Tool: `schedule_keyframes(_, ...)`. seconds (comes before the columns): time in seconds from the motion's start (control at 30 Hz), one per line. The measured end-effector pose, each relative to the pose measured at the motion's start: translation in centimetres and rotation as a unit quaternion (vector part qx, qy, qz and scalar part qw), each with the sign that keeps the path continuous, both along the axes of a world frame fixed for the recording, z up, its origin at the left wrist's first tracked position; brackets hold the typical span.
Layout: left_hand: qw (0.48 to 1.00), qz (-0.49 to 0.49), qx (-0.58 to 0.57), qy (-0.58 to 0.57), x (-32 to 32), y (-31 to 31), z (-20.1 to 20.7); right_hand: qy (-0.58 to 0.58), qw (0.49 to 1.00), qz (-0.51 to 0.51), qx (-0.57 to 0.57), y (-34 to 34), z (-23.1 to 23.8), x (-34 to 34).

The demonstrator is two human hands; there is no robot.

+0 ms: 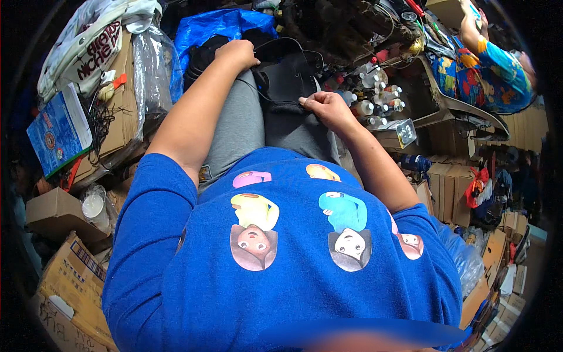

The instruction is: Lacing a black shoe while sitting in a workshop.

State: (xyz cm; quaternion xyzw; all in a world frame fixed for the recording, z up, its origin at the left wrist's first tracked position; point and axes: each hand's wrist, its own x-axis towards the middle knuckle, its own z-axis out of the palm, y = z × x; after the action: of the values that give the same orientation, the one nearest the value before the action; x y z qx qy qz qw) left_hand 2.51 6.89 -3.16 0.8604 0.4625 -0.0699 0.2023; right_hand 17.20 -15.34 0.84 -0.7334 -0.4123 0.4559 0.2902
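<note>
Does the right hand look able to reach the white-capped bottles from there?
Probably yes, once freed: the right hand appears to pinch the edge of the black item. The white-capped bottles sit just to its right, with nothing visible between, though depth is unclear.

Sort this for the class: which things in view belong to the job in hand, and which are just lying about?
Job in hand, apparently:
- black, soft-looking article, its edge pinched by the right hand
- left hand, nearby

Apparently lying about:
- crumpled blue plastic sheet
- clear plastic bottles with white caps
- blue rectangular book
</note>
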Motion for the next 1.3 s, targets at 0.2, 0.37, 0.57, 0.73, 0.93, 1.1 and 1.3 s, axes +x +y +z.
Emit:
schedule_keyframes(0.2, 0.897, -0.060, 0.202, -0.388, -1.5, -4.7, 0.8, -0.025, 0.999, 0.001, 0.023, 0.9, -0.2, 1.0)
schedule_keyframes(0.37, 0.893, -0.259, 0.042, -0.365, -3.4, -12.1, 2.3, -0.001, 0.994, 0.111, -0.021, 3.3, -0.4, 3.4)
schedule_keyframes(0.57, 0.895, -0.221, 0.093, -0.377, -3.8, -13.0, 1.0, -0.210, 0.962, 0.119, 0.127, 2.4, 1.2, 1.7)
schedule_keyframes(0.73, 0.899, -0.229, 0.095, -0.361, -4.0, -13.4, 1.2, -0.126, 0.973, 0.189, 0.039, 1.5, 1.8, 1.5)
schedule_keyframes(0.93, 0.907, -0.226, 0.101, -0.342, -4.1, -13.6, 1.9, -0.140, 0.964, 0.213, 0.077, -0.3, 3.0, 1.9)
schedule_keyframes(1.1, 0.905, -0.231, -0.004, -0.358, -4.6, -11.8, 2.0, 0.003, 0.990, 0.070, 0.126, -3.0, 5.0, 2.7)
schedule_keyframes(1.3, 0.873, -0.270, -0.019, -0.407, -2.8, -8.1, 2.5, -0.170, 0.963, 0.129, 0.166, -1.8, 4.9, 2.0)
